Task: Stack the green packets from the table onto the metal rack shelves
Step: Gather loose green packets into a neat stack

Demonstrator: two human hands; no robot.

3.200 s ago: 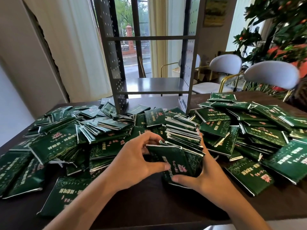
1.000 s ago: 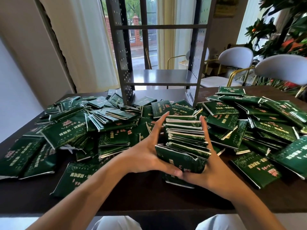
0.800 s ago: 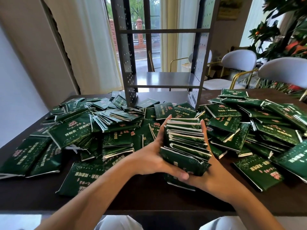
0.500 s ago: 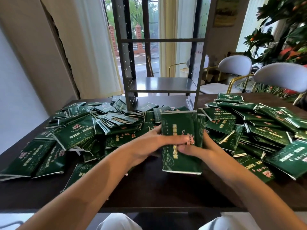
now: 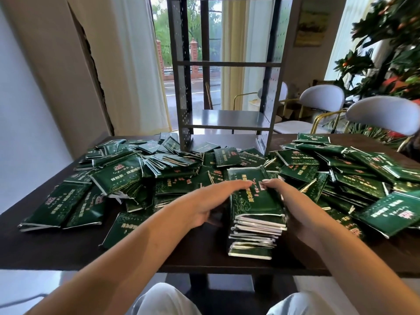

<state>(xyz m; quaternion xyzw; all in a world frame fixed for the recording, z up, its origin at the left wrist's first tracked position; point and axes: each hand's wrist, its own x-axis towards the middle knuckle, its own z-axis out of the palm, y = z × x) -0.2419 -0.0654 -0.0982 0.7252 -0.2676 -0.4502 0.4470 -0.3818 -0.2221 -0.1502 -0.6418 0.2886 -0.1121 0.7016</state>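
Observation:
A thick stack of green packets lies flat between my hands near the table's front edge. My left hand grips its left side, fingers stretched over the top packet and thumb down the side. My right hand clasps the right side, fingertips meeting the left ones on top. I cannot tell whether the stack rests on the table or hangs just above it. Many loose green packets cover the dark table on both sides. The grey metal rack stands at the table's far middle, its visible shelves bare.
Two white chairs stand behind the table's right side, with a leafy plant beyond them. Packets lie heaped around the rack's feet. A window and pale curtains are behind the rack.
The stack stood on edge facing me half a second ago; both hands have tipped it flat and lowered it toward the table's front.

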